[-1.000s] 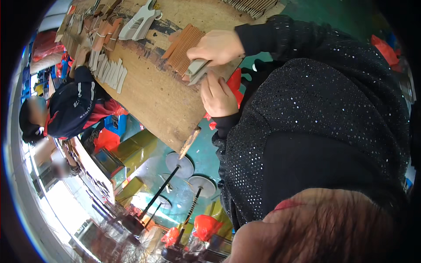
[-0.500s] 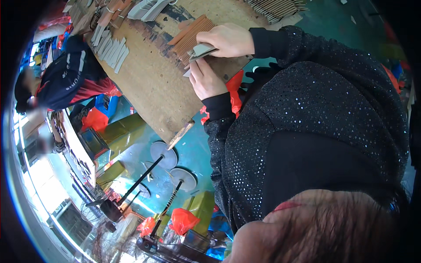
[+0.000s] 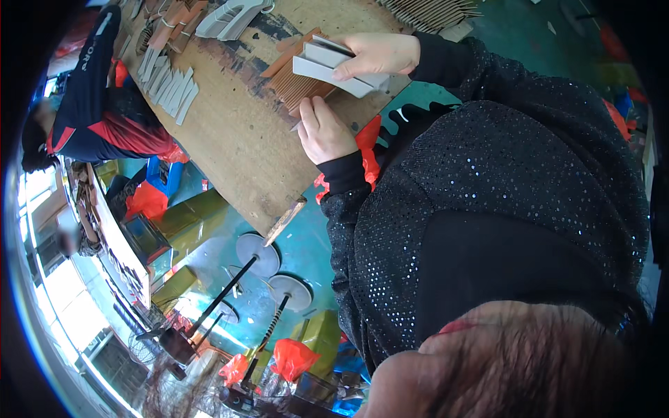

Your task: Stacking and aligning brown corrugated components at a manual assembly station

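On the left, a blue bin [image 3: 174,182] holds something dark, too unclear to name; slim pale strips [image 3: 173,94] lie on your scuffed wooden desk [image 3: 237,146]; a ribbed reddish-brown stack [image 3: 296,90] follows; your left hand's [image 3: 326,132] bent fingers sit together by a thin grey edge [image 3: 295,127], grip unclear; your right hand [image 3: 380,56] clasps smooth, flat grey pieces [image 3: 320,70], splayed over the stack.

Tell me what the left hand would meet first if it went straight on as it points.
Likely the brown strips, directly ahead of the left hand; depth is unclear, so it might pass above them.
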Motion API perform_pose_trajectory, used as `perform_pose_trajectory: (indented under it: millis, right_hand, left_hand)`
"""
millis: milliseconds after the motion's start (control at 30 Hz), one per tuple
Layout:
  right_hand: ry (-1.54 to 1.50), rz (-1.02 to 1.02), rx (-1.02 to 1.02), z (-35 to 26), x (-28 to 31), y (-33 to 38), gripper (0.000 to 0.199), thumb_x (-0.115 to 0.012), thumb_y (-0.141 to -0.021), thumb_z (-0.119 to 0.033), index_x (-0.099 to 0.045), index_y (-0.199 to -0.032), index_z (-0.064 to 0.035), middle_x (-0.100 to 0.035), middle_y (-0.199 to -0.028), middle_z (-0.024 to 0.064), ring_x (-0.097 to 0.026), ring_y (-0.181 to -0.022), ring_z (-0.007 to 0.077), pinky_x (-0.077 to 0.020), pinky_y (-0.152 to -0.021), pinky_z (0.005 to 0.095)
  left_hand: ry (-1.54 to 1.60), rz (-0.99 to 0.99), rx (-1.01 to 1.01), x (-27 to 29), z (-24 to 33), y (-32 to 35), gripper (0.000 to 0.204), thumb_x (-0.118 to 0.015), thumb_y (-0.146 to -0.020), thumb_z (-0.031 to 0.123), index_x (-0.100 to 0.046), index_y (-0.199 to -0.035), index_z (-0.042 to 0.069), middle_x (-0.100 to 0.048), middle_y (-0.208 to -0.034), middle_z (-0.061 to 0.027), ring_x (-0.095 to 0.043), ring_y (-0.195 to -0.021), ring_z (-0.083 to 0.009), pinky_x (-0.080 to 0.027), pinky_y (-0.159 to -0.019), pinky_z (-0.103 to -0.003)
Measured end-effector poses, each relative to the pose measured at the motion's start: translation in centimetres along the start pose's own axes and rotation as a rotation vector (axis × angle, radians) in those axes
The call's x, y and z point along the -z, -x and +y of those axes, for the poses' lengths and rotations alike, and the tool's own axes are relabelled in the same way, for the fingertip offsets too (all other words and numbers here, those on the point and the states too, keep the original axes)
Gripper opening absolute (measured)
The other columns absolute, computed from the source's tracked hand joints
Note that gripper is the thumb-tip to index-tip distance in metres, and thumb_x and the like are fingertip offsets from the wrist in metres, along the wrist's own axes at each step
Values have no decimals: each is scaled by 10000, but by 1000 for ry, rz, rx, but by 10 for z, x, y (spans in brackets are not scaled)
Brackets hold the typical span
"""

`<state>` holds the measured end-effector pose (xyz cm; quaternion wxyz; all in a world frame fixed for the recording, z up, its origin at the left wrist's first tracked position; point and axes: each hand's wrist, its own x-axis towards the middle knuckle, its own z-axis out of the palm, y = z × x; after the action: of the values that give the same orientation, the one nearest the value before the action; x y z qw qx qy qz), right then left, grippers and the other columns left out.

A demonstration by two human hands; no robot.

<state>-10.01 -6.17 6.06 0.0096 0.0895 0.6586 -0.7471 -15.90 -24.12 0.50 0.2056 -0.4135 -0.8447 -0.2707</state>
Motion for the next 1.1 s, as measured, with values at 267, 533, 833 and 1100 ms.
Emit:
perform_pose_trajectory:
  millis: [267,533,833,1100]
  right_hand:
    - [816,212,318,-8,14,-12,504,-651,-757,-178,-510,-1199,18,-640,-998,204,-629,-917,312,-492,-776,357]
    - [1145,-27,567,-25,-19,-53,299,-642,-757,-180,-524,-1015,-85,-612,-767,139,-607,-712,343,-459,-615,437]
    - [1227,-198,490,-17,-38,-61,221,-637,-734,-120,-515,-913,-74,-605,-669,144,-620,-689,354,-463,-587,465]
    - [1210,-203,286,-22,-31,-54,280,-619,-721,-117,-540,-974,-25,-629,-796,162,-619,-766,379,-477,-656,457]
  left_hand:
    - [14,13,34,-3,3,-3,251,-615,-801,60,-616,-1050,35,-593,-1118,-134,-597,-909,-326,-485,-776,-403]
    - [110,60,12,2,7,-1,188,-616,-813,55,-632,-1000,44,-591,-1048,-130,-608,-892,-325,-495,-752,-404]
    - [120,125,3,0,-2,9,169,-631,-803,56,-651,-971,72,-609,-960,-113,-621,-795,-309,-503,-680,-394]
    - [124,162,3,-4,0,1,159,-633,-795,53,-651,-952,64,-621,-1022,-130,-623,-823,-324,-500,-721,-399]
